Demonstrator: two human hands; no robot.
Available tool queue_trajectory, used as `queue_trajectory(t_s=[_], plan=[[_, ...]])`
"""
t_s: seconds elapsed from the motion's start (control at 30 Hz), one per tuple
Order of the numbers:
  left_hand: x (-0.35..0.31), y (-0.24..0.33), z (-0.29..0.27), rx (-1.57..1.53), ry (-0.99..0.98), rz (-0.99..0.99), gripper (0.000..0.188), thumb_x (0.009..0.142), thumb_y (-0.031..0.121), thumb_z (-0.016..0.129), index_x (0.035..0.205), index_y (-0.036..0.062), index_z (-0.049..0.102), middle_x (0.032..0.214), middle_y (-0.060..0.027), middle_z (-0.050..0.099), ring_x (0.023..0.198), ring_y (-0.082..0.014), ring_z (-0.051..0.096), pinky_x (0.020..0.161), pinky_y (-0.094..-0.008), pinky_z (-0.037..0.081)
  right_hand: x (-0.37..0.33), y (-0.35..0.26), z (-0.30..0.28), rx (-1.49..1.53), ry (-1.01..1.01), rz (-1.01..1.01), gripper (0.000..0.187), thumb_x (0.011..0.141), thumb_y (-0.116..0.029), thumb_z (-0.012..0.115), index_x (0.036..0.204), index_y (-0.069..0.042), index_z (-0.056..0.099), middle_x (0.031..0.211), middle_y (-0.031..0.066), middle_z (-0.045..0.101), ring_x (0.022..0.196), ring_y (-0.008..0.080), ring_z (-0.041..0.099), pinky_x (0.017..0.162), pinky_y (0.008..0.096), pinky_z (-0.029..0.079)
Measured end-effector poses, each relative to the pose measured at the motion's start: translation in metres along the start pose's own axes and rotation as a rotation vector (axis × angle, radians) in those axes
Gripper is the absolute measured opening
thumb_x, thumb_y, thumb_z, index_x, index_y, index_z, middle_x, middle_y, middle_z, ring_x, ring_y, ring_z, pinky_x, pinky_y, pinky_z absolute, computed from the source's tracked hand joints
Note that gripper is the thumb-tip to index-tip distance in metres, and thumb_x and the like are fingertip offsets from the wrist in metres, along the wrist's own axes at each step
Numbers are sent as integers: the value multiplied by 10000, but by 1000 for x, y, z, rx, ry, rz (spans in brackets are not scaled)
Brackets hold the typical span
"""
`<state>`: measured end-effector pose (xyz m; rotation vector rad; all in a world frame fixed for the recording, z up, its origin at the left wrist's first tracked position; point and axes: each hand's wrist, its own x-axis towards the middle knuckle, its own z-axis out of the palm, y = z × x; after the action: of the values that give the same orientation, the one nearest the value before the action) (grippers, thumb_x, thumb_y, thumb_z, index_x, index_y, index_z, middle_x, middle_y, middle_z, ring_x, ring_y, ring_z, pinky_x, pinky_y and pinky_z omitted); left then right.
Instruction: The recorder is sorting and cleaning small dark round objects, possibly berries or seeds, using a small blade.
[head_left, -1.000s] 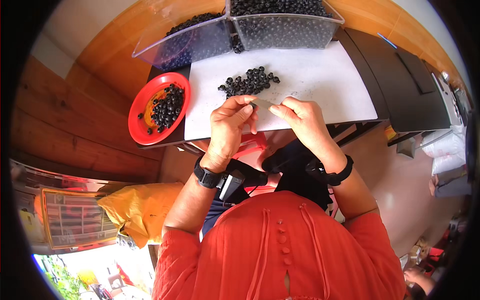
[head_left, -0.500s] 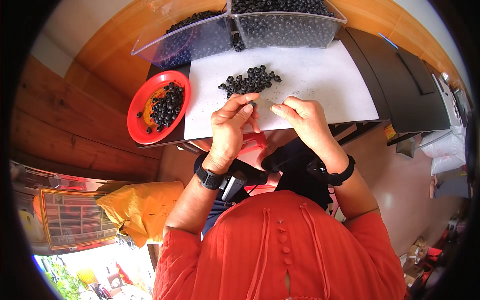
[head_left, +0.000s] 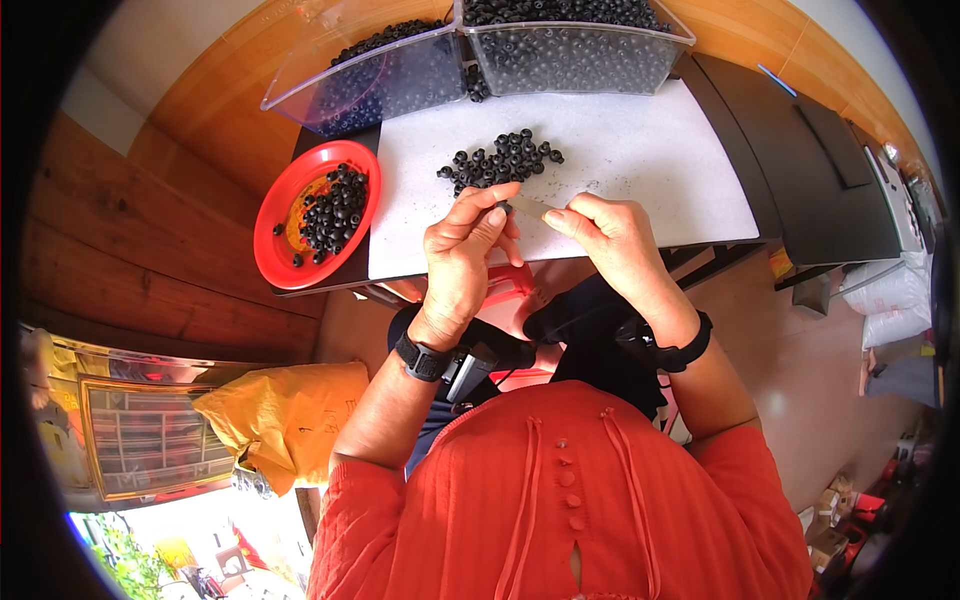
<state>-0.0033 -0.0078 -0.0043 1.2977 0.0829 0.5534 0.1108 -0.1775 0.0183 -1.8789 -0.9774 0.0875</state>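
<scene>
The left hand (head_left: 460,245) pinches a small dark round piece (head_left: 504,207) between thumb and index finger, the other fingers loosely curled. The right hand (head_left: 615,235) pinches a thin flat strip (head_left: 530,206) between thumb and bent index finger; the strip's free end points toward the dark piece, contact being too small to tell. Both hands are above the near edge of a white sheet (head_left: 660,150). Just beyond lies a heap of black beads (head_left: 515,155); at left, a red plate (head_left: 268,215) bears more.
</scene>
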Motion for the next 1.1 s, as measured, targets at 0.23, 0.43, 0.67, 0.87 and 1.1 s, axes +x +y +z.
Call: queue_trajectory(t_s=[0.23,0.43,0.67,0.87,1.1], plan=[[0,1,1,-13,15,-4,266,1046,-13,540,1267,-38,685,1008,-75,606,831,-155,628,639,-285,576,0,0,1,19,4,7,364,965,-278,722,761,7,624,556,142,476,487,245,451,498,391,390],[0,0,1,-16,20,-7,263,1047,-10,538,1263,-35,687,1003,-75,607,826,-153,627,639,-285,576,0,1,1,37,1,25,362,963,-283,724,766,6,633,549,131,476,484,230,454,497,386,387],[-1,0,1,21,24,-16,262,1049,-2,544,1267,-22,687,989,-74,610,809,-151,626,649,-290,574,0,1,0,16,-12,35,372,964,-305,722,772,4,647,547,123,482,481,222,465,497,380,388],[-1,-1,0,9,20,-25,262,1049,-1,542,1266,-16,690,998,-73,608,815,-150,626,649,-289,575,0,-2,-1,30,-23,50,369,971,-306,717,775,0,653,551,108,477,490,209,449,500,376,383],[0,-1,1,3,32,-1,261,1045,-10,546,1259,-21,694,1002,-67,605,827,-152,628,644,-291,581,0,3,1,30,-15,28,371,971,-304,719,772,1,650,552,109,470,493,205,443,501,376,381]])
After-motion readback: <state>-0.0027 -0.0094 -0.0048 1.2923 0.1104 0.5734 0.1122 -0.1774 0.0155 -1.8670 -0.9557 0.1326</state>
